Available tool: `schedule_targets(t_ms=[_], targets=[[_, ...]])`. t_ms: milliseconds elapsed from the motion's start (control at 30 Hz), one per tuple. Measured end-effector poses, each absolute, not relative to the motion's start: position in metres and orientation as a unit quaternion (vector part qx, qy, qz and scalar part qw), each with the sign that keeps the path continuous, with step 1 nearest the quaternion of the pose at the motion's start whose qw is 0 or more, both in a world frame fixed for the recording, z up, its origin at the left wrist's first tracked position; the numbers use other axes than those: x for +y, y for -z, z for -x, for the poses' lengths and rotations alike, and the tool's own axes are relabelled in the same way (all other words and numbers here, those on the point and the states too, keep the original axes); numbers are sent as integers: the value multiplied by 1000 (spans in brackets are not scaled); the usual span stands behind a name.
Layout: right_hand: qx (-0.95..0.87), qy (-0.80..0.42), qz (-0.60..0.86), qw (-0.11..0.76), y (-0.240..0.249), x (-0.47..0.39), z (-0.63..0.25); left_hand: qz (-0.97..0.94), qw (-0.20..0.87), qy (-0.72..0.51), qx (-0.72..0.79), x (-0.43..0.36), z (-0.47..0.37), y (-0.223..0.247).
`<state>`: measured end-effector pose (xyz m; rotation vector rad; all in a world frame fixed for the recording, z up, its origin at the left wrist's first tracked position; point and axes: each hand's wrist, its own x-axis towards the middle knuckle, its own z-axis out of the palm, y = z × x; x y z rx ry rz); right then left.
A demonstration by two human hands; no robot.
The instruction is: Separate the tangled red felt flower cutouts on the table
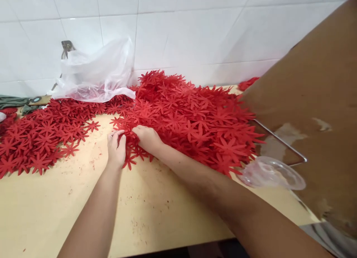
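A large heap of red flower-shaped cutouts (pixel 192 112) with pointed petals covers the back right of the table. At its near left edge, my left hand (pixel 116 148) and my right hand (pixel 147 139) are close together. Both have their fingers bent and pinched on a red flower cutout (pixel 128 133) between them, partly covered by the fingers. More cutouts lie under and beside my right hand. To the left spreads a second, flatter pile of the same red flowers (pixel 36 139), apart from my hands.
Against the white tiled wall (pixel 189 34), a clear plastic bag (pixel 97 72) rests on the flowers. A clear plastic container (pixel 272 174) lies at the right, beside a large brown board (pixel 315 101) and a bent metal rod (pixel 281 140). Small red scraps dot the pale table (pixel 156 220).
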<state>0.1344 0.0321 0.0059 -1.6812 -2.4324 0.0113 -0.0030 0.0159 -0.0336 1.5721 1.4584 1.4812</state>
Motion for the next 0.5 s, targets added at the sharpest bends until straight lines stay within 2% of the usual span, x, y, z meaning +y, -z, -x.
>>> schedule_targets(t_ms=[133, 367, 433, 500], targets=[[-803, 19, 584, 115, -27, 47, -150, -563, 289, -548, 547, 15, 3, 32], [-748, 178, 611, 190, -77, 75, -205, -528, 258, -577, 567, 16, 5, 29], [-720, 149, 624, 266, -76, 92, -229, -512, 247, -593, 570, 17, 5, 29], [-672, 39, 619, 405, -64, 107, -251, -508, 244, -598, 569, 18, 5, 30]])
